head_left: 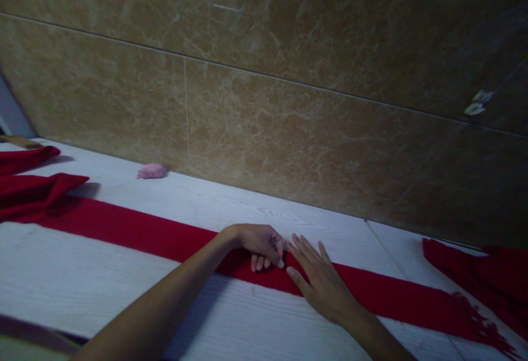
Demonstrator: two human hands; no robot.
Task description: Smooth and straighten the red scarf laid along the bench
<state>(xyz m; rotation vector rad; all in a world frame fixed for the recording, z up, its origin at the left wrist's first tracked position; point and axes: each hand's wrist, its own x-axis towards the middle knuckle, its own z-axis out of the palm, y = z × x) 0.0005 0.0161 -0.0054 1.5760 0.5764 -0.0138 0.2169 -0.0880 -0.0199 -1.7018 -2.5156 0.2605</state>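
Observation:
A long red scarf with a fringed end lies stretched across the white wood-grain surface. Over its middle, my left hand is curled, with thumb and forefinger pinched together near the scarf's upper edge. Whatever sits in that pinch is too small to make out. Just to the right, my right hand rests flat on the red cloth, its fingers spread and pointing up and left. The two hands are close together but apart.
A tan marbled tile wall rises behind the white surface. Against it lies a small pink object. More red cloth is bunched at the left and heaped at the right. A small pale fixture is on the wall.

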